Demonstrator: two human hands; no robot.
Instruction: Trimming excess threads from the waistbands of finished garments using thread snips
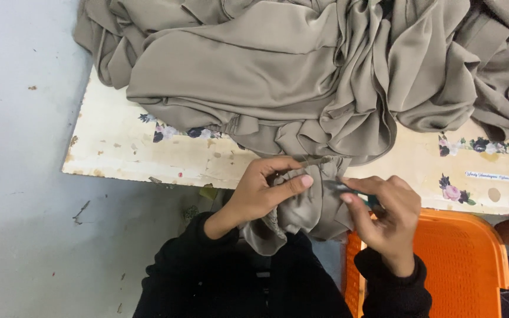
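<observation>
Grey concrete floor (25, 176) fills the left side of the view, with a worn cream board (125, 147) printed with small flowers laid across it as a work surface. Nearest the camera, black sleeves (207, 277) lead up to both hands. At about 5 o'clock an orange plastic crate (466, 259) sits just under the right wrist. The left hand (260, 191) is closed around a gathered fold of the taupe cloth (278, 76), thumb and forefinger pinching its edge. The right hand (384, 209), at about 3 o'clock from the left, is curled shut on a small green-handled cutting tool (349, 189) whose tip touches the pinched fold; whether it is a snipper or a knife I cannot tell. Farther off, toward 12 o'clock, the cloth lies heaped in deep folds over the board and spills past its far edge.
</observation>
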